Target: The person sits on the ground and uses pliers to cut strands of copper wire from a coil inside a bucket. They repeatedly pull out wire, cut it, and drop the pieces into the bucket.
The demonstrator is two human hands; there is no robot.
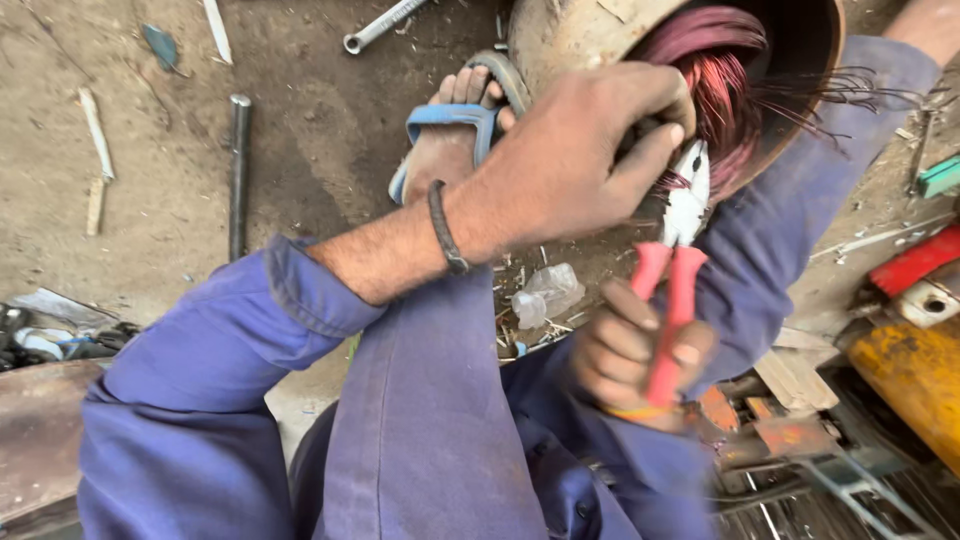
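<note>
From the head camera I see my left hand [570, 150] clamped over the rim of a round metal motor housing [570, 35], fingers curled tight around the edge just beside the reddish copper winding [715, 85] packed inside it. Its grip is closed on that rim, thumb pressed near the plier head. My right hand [635, 360] sits lower, wrapped around the red handles of a pair of pliers [675, 270]; the grip is closed on them, the handles squeezed nearly together. The silver plier head points up and meets the winding at the lower edge of the housing; I cannot tell whether its jaws bite a wire. Loose dark wire strands [850, 95] fan out to the right of the coil.

The housing rests near my foot in a blue sandal [450, 125] on the dirt floor [300, 130]. A crumpled clear plastic wrapper [548, 293] lies on the floor between my knees, pale and shapeless, with no label I can make out. To the left lie a dark metal rod [238, 175] and, higher up, a silver spanner [382, 25]. At the right edge sit a yellow metal block [915, 385] and a red piece [915, 260] above it.
</note>
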